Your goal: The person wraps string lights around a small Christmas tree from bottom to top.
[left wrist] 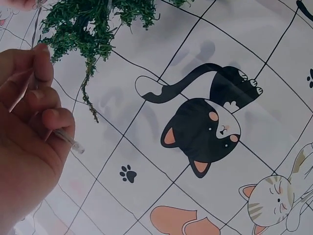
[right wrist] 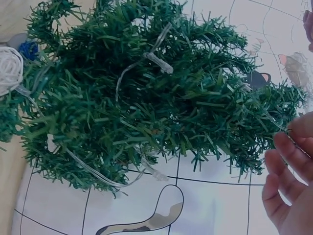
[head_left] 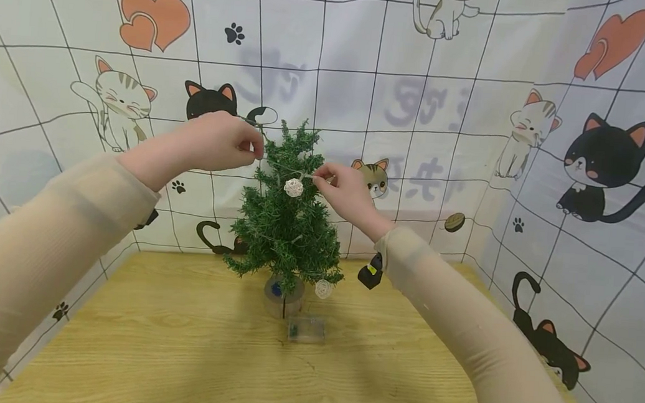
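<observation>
A small green artificial Christmas tree [head_left: 284, 224] stands upright in the middle of the head view. Left of its top, my left hand [head_left: 222, 141] pinches the thin clear wire of a string of lights; in the left wrist view a clear bulb [left wrist: 71, 142] sticks out past its curled fingers. At the tree's right side my right hand [head_left: 346, 190] pinches the same wire [right wrist: 276, 122] between thumb and forefinger. A white woven ball [head_left: 293, 187] hangs on the string between the hands. More wire and clear bulbs [right wrist: 160, 63] lie on the branches.
The tree's round clear base [head_left: 284, 295] rests on a wooden table [head_left: 177, 354]. Before it lies a clear flat box [head_left: 306, 329]. Another white woven ball [head_left: 324, 288] hangs at a low branch. A cat-patterned cloth [head_left: 345, 34] covers the wall behind.
</observation>
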{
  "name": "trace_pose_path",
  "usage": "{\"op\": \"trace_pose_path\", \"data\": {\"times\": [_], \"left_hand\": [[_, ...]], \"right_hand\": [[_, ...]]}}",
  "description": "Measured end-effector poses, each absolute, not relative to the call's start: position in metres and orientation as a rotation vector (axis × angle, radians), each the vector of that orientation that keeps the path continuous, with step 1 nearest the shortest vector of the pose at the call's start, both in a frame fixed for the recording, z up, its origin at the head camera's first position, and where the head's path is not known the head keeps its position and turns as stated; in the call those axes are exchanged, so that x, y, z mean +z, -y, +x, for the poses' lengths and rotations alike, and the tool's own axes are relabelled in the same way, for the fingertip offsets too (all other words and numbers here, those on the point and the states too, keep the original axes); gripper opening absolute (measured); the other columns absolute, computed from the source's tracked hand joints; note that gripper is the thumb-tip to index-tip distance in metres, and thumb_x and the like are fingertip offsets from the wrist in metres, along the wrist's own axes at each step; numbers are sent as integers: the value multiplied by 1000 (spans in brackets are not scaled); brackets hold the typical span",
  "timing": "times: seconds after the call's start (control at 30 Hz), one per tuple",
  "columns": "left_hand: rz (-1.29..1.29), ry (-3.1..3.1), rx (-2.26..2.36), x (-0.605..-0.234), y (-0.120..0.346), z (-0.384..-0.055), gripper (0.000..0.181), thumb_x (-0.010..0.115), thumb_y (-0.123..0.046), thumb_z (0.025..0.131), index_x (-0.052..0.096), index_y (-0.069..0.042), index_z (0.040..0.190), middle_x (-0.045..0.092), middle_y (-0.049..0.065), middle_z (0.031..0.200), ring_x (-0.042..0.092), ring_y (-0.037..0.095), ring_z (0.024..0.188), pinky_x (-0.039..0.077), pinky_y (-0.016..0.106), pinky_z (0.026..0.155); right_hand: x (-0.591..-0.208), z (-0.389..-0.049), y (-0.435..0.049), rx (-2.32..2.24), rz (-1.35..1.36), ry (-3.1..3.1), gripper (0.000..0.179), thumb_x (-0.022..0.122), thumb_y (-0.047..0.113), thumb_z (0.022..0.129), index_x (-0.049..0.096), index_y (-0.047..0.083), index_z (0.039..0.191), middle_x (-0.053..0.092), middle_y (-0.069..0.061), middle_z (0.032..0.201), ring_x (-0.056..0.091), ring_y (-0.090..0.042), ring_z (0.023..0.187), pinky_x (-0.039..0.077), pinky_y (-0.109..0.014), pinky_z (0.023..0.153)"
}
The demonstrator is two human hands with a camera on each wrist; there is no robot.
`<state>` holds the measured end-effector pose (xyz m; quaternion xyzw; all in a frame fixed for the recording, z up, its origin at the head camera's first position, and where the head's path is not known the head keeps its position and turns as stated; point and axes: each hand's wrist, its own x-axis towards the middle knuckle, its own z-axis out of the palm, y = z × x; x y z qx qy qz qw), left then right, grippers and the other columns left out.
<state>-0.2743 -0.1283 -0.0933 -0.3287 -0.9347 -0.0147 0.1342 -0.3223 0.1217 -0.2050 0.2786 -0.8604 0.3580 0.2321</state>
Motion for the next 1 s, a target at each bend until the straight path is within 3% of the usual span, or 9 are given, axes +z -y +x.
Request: {"op": "trace_pose_path", "data": {"times": [0.23,0.43,0.63,0.83,1.0], "left_hand": [[-854,2608,80,-92,119,-268,26,47,-20,101,69,-21,114,68,-1,93,52,20,62,37,35,49],[-853,2478,153,-94,114,-269,23,48,-25,102,69,-23,110,69,-4,98,53,19,57,35,35,43],[-898,2408,249,-98,105,-271,19,51,-23,101,68,-18,97,62,-1,83,52,20,58,42,41,49],[-969,2319,298,-101,95,-278,23,51,-16,100,61,-15,79,51,1,71,44,20,54,39,37,48],[-1020,2250,333,-93,83,-279,22,50,-9,97,62,-12,79,53,3,70,45,20,55,38,36,47]], "right_hand": [[-205,-327,-126,948,769,2269,18,59,19,98,68,6,106,67,-4,99,52,-16,58,41,-32,56],[-208,-332,-127,870,794,2186,16,59,17,98,69,5,103,66,-5,95,47,-17,54,39,-32,54],[-215,-334,-130,967,697,2315,18,57,21,99,68,8,104,66,-3,96,55,-17,70,44,-34,63],[-224,-338,-130,1060,626,2414,20,55,24,99,68,9,104,67,-4,100,60,-20,88,48,-37,76],[-232,-342,-128,1100,595,2425,21,54,25,100,67,9,106,67,-4,102,60,-19,87,48,-37,75]]}}
